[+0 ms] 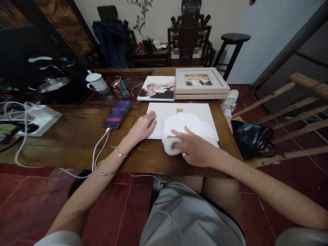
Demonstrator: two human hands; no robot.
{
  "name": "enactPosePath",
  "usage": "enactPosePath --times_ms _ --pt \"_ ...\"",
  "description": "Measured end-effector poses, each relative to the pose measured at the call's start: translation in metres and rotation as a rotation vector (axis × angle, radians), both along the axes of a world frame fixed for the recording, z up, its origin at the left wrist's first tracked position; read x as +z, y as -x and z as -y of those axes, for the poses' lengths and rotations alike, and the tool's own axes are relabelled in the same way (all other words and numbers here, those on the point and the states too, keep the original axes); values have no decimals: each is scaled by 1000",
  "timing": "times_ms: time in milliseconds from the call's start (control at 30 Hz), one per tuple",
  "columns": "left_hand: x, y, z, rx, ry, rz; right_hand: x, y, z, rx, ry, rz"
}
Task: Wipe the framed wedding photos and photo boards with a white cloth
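Observation:
A white flat panel (157, 118) with a small gold hanger (179, 110) near its top edge lies on the wooden table. My left hand (146, 125) rests on the panel's left edge, fingers stretched out and holding nothing. In my right hand (194, 145) is a folded white fluffy cloth (188, 124), gripped at its near side and lying over the panel's lower right part. Just beyond the panel sit a white-edged photo print (156, 89) and a pale framed picture (200, 80).
To the left are a phone (118, 114) with a white cable, a small carton (120, 88), a white lidded mug (96, 82) and a power strip (42, 119). A black bag (252, 138) rests by a wooden chair (294, 116) on the right. The table's front edge (164, 171) is close to my lap.

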State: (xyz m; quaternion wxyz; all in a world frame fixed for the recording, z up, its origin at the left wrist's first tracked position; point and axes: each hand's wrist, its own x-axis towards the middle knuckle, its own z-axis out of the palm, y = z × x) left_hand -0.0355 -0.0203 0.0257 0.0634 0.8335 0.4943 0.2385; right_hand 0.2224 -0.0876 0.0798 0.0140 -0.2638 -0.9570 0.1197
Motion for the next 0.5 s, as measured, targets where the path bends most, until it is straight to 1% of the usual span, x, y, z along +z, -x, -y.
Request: enactPosePath --times_ms 167,300,400,500 --pt "-3 1 -1 -2 -2 0 -6 3 -51 -131 17 -35" --pt "-3 2 -2 -8 -3 12 -11 9 -88 -194 -60 -53" --pt "-4 3 -2 -7 -1 18 -13 16 -100 -247 -133 -19" --pt "-4 3 -2 -14 5 19 -17 22 -94 -229 -200 42"
